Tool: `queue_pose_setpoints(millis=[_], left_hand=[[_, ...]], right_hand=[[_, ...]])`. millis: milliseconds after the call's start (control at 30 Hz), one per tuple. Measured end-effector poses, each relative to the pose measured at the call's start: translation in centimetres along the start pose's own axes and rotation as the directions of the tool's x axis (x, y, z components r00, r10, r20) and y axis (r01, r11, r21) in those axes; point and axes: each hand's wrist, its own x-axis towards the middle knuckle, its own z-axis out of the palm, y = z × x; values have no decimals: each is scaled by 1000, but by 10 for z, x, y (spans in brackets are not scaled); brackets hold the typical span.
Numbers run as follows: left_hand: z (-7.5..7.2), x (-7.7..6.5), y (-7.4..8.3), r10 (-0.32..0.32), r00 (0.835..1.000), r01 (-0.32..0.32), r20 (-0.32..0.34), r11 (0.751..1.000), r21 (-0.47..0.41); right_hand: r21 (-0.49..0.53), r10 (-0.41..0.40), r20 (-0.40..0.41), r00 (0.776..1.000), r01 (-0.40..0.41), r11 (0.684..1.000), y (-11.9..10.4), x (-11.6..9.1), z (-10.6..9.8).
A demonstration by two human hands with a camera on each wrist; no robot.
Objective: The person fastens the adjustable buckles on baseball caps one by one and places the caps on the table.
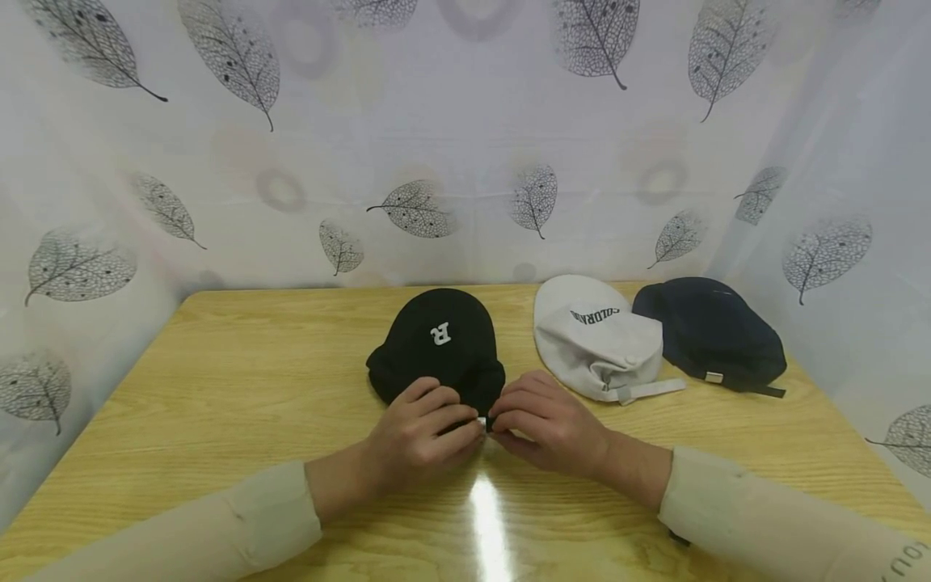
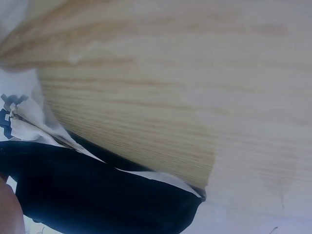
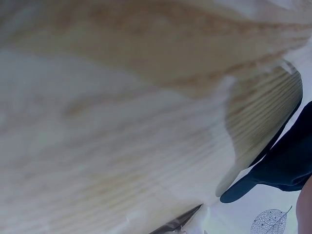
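A black baseball cap (image 1: 445, 356) with a white letter R sits at the middle of the table, its strap side toward me. At that near edge my left hand (image 1: 425, 428) pinches the strap beside a small pale metal buckle (image 1: 482, 423). My right hand (image 1: 549, 424) pinches the strap's dark end just right of the buckle, fingertips close to the left hand's. Most of the strap is hidden behind the fingers. In the left wrist view the cap (image 2: 102, 190) fills the lower left; the right wrist view shows part of it (image 3: 280, 158) at the right edge.
Right of the black cap lies a white cap (image 1: 604, 343) with dark lettering, its strap sticking out to the right. A navy cap (image 1: 713, 335) lies beyond it by the table's right edge. A leaf-patterned curtain (image 1: 465, 137) hangs behind the wooden table (image 1: 240, 364).
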Motion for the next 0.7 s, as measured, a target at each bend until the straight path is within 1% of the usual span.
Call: queue_pose_setpoints(millis=[133,367,433,533,633,700], left_hand=[[-1,-1,0,0,1000,0,4,1000,-1],[-2,-4,-1,-64,998,65,9,997,-35],[-3,-4,-1,-74,997,74,12,996,-44],[-4,-3,-1,-100,995,100,7,993,-66],[-4,0,1,-161,987,161,12,982,-95],[-5,2,3,-217,976,219,28,969,-111]], right_hand=[[-5,9,6,1000,-9,1000,0,0,0],[-15,42,22,999,-41,999,-1,-1,-2],[-18,51,26,998,-50,999,-1,-2,-3],[-20,54,28,998,-53,998,-1,-2,-3],[-21,58,27,998,-57,998,0,-2,-3],[-22,65,25,998,-64,998,0,-2,-3]])
